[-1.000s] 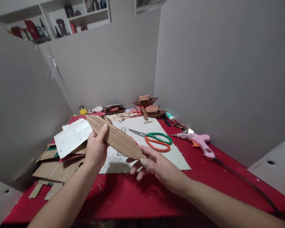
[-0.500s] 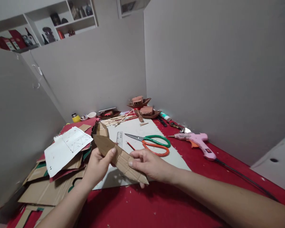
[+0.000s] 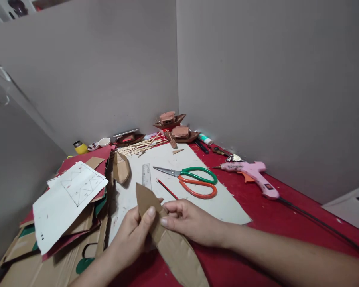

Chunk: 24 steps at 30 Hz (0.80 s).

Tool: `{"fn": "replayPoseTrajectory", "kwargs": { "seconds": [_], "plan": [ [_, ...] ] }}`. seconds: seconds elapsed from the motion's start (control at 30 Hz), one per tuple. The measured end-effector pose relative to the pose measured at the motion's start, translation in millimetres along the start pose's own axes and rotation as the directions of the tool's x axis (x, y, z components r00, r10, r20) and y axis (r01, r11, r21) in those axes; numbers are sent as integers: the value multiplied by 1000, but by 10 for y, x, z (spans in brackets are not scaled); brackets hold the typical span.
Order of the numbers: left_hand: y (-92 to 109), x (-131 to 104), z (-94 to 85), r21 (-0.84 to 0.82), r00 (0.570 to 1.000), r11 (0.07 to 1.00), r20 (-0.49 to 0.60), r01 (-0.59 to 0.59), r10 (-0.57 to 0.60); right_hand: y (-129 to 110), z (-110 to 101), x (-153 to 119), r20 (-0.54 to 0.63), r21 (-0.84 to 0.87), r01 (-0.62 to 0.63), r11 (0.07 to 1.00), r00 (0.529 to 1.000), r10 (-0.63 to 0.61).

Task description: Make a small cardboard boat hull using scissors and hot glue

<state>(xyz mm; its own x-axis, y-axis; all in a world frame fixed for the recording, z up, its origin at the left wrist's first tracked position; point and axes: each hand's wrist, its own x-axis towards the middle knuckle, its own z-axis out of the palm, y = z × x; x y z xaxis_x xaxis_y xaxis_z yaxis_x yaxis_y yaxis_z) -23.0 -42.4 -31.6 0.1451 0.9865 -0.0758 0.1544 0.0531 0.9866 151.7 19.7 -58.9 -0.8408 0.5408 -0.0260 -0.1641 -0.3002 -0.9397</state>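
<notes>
A long, pointed cardboard piece (image 3: 178, 251) is held slantwise, its tip up and to the left, its lower end near the bottom edge. My left hand (image 3: 137, 227) grips its left side near the tip, thumb on top. My right hand (image 3: 188, 221) pinches the opposite edge, thumb pressed on the surface; the fingers beneath are partly hidden. Beyond them, on a pale sheet (image 3: 227, 207), are scissors (image 3: 182, 175) with green and orange handles, a red pencil (image 3: 167, 188) and a clear ruler (image 3: 146, 175). A small cardboard boat shape (image 3: 121, 168) stands left of the ruler.
Stacked cardboard (image 3: 66, 255) and a drawn-on paper (image 3: 68, 199) lie at the left. A pink glue gun (image 3: 257, 175) with a cord rests at the right. Model boats (image 3: 182, 133), thin sticks (image 3: 137, 148) and small cups (image 3: 104, 142) line the back near the walls.
The view has tilted down and shifted. The cardboard piece has turned steeper and come closer, with both hands now nearer its upper tip and closer together.
</notes>
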Motion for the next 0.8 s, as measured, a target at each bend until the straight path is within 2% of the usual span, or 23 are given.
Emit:
{"fn": "replayPoseTrajectory", "kwargs": {
  "seconds": [0.07,0.13,0.17,0.23,0.3,0.33,0.4,0.47,0.53,0.67,0.8],
  "plan": [
    [-18,11,-30,15,1000,1000,6,11,-11,18,-10,4,4,9,-17,1000,1000,17],
    [-41,15,-66,123,999,992,-11,-36,38,31,-16,7,-16,6,-52,999,999,52],
    [-56,13,-81,217,995,972,-7,-92,96,37,-18,8,-32,-1,-66,998,997,66],
    [-87,6,-102,411,963,873,58,-262,262,48,-16,9,-61,-24,-75,997,995,73],
    [-108,2,-105,499,913,768,153,-401,378,50,-14,2,-76,-43,-55,998,996,51],
    [-109,4,-100,499,908,762,161,-413,387,45,-15,-6,-76,-47,-50,998,996,46],
    [-91,13,-82,432,944,843,81,-321,318,22,-26,-28,-61,-54,-66,996,996,63],
    [-57,24,-61,304,984,939,-25,-163,179,-9,-48,-49,-33,-77,-93,993,995,91],
    [-28,31,-40,202,993,976,-70,-77,93,-33,-73,-57,-27,-122,-95,988,995,93],
    [-18,24,11,184,995,980,-52,-76,86,-10,-93,-22,-83,-211,1,977,996,-18],
    [-11,1,70,197,994,975,0,-106,108,46,-70,-3,-67,-341,126,932,985,-158]
  ]
}}
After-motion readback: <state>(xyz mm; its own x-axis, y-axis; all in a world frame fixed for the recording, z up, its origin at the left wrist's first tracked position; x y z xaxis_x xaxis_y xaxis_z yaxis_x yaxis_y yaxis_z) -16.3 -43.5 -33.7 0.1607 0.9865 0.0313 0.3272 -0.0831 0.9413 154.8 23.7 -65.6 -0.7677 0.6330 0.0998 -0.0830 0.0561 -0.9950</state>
